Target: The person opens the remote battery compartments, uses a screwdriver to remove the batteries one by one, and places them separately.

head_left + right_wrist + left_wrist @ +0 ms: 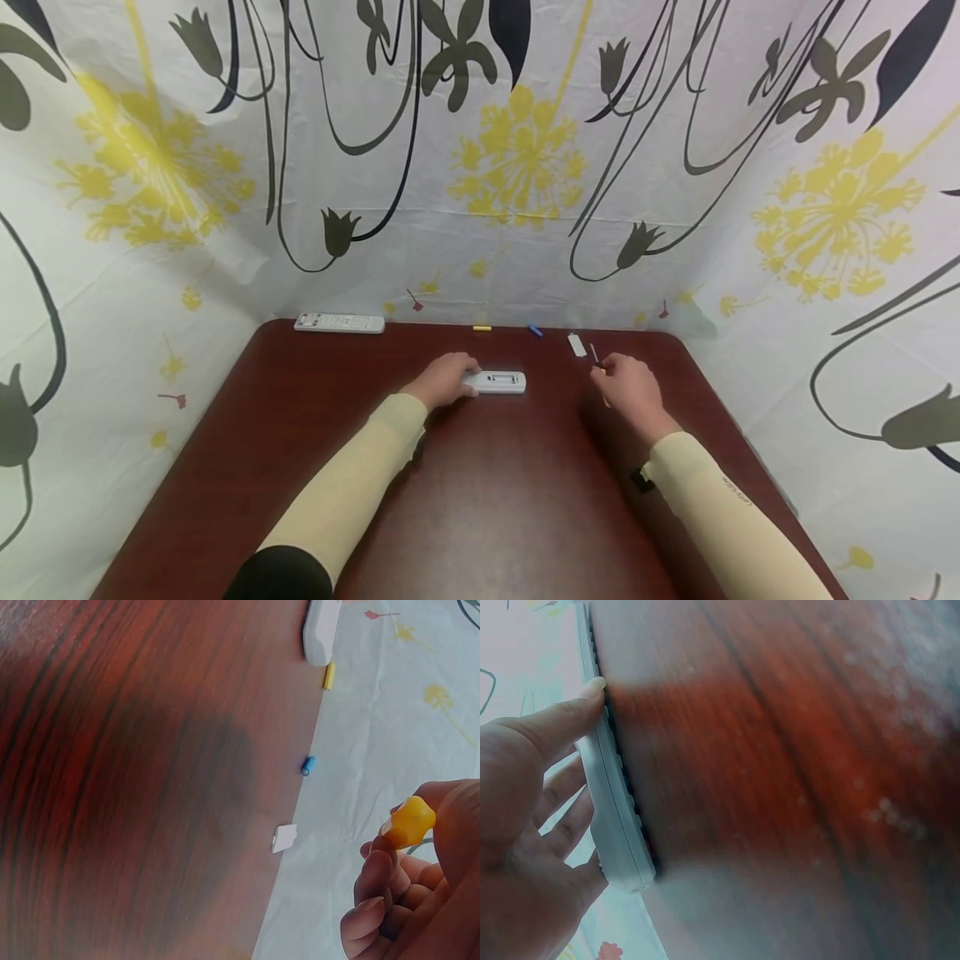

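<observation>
A white remote control lies back side up at the middle of the table, its battery compartment uncovered. My left hand holds its left end. In the left wrist view, the thumb presses one long side of the remote and the other fingers are behind it. On the right, my right hand grips a screwdriver by its yellow handle; the thin shaft points toward the back edge. Just left of that hand is a small white battery cover.
Along the table's back edge lie a yellow battery and a blue battery. Another white remote control rests at the back left corner, buttons up. A patterned curtain hangs around the dark red table.
</observation>
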Action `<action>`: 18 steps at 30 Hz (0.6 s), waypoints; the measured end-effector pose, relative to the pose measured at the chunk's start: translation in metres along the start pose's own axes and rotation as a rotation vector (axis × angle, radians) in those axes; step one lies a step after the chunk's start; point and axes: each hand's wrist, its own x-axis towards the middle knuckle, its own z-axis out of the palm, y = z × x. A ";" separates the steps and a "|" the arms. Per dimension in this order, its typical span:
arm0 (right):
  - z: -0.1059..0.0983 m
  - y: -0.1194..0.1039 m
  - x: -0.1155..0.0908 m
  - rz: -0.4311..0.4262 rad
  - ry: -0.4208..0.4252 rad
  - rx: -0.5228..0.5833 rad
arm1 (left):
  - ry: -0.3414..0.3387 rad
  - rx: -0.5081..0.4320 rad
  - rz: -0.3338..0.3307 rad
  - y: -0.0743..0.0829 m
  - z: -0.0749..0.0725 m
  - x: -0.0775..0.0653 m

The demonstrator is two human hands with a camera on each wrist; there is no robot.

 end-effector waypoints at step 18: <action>-0.004 0.001 0.000 0.010 -0.011 -0.004 | 0.000 -0.005 0.010 0.000 0.000 0.000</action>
